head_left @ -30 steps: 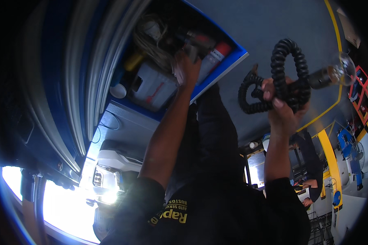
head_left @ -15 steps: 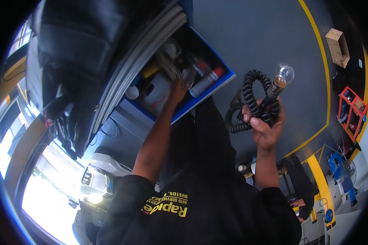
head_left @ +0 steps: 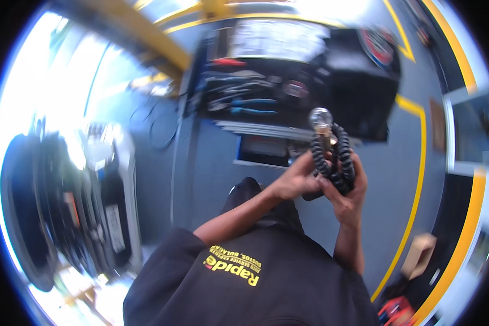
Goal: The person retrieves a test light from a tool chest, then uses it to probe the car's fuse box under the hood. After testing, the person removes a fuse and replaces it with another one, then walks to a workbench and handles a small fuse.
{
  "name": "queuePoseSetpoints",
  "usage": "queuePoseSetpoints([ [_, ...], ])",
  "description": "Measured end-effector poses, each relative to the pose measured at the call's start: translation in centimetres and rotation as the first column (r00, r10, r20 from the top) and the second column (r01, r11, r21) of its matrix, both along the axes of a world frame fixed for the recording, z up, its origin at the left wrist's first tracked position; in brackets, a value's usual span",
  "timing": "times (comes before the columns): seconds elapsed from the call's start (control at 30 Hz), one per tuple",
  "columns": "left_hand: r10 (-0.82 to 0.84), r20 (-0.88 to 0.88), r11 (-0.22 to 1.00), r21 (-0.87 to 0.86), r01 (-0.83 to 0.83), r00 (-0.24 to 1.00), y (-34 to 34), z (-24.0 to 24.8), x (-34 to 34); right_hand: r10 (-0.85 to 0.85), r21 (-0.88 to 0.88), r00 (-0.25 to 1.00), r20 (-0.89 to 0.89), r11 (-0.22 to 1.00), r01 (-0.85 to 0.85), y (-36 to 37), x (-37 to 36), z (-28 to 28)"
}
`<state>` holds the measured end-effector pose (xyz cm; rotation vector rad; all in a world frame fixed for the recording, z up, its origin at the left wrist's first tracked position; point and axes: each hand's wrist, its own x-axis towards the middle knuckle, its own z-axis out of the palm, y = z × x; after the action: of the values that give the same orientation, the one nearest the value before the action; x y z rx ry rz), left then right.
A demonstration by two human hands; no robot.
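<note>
Over grey floor (head_left: 388,179), hands (head_left: 296,182) (head_left: 350,196) on coiled cord (head_left: 345,155), yellow line (head_left: 423,157) well rightward

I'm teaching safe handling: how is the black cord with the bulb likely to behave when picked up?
The cord is probably springy and bendy, since its tight coils curve into loops. The bulb looks like clear glass, so it is likely fragile if knocked.

Glossy clear glass bulb (head_left: 320,117), ridged plastic-looking coiled cord (head_left: 345,155), matt cloth shirt (head_left: 293,290)
</note>
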<state>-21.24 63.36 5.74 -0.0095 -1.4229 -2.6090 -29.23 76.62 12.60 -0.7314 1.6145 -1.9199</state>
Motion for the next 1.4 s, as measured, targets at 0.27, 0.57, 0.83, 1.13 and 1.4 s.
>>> queuePoseSetpoints([
  [0.27,0.575,-0.05,0.817,0.078,-0.571,0.816,-9.6,6.3,14.0,0.343,0.256,0.815,-0.468,0.935,-0.247,-15.7,12.4,4.8],
  [0.57,0.956,-0.065,0.293,0.178,-0.939,0.286,-21.1,7.0,31.5,0.577,0.249,0.607,-0.546,0.804,-0.54,-30.2,28.9,4.8],
  [0.83,0.992,-0.002,-0.124,0.085,-0.989,-0.124,-29.3,7.7,44.7,0.865,0.187,0.388,-0.317,0.458,-0.869,-42.8,40.1,5.0],
  [1.13,0.878,0.063,-0.462,-0.145,-0.875,-0.474,-44.6,6.8,52.7,0.99,0.051,0.14,0.022,0.138,-0.989,-60.9,46.8,3.0],
  [1.4,0.771,-0.09,-0.634,-0.201,-0.747,-0.63,-66.4,11.5,54.5,0.968,-0.065,0.14,0.209,0.157,-0.985,-82.7,51.3,6.2],
])
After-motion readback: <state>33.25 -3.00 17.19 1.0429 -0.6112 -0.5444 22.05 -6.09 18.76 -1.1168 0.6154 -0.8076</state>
